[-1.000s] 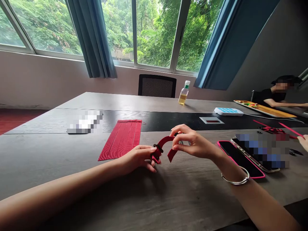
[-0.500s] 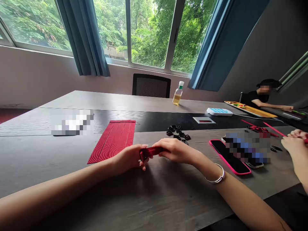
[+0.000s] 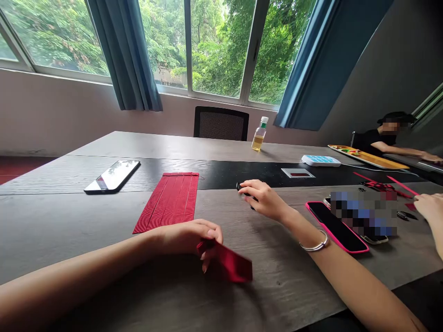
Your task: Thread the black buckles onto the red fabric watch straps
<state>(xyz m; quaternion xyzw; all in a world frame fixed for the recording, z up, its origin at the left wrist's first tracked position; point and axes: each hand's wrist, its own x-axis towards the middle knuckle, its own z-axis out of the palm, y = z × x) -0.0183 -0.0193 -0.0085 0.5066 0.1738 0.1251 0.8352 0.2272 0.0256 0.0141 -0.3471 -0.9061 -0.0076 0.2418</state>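
My left hand (image 3: 199, 235) is closed around a red fabric strap (image 3: 233, 263). The strap's wide end hangs down to the right, slightly blurred, above the table. The part inside my fingers is hidden. Farther forward, my right hand (image 3: 265, 198), with a silver bangle at the wrist, is over the small black buckles (image 3: 238, 186). Its fingers are curved and somewhat apart, and they cover most of the pile. Left of the hands, a flat row of red fabric strips (image 3: 169, 200) lies on the table.
A phone (image 3: 112, 177) lies at the left, a pink-cased phone (image 3: 335, 227) at the right. Beyond are a bottle (image 3: 258, 136), a white power strip (image 3: 320, 160) and a small frame (image 3: 298, 173). Another person's hand (image 3: 429, 205) holds a red strip at the right; someone else (image 3: 387, 138) sits farther back.
My right hand has let go of the red strap and moved forward and right over the black buckles. My left hand keeps the strap, now lower, its free end hanging right.
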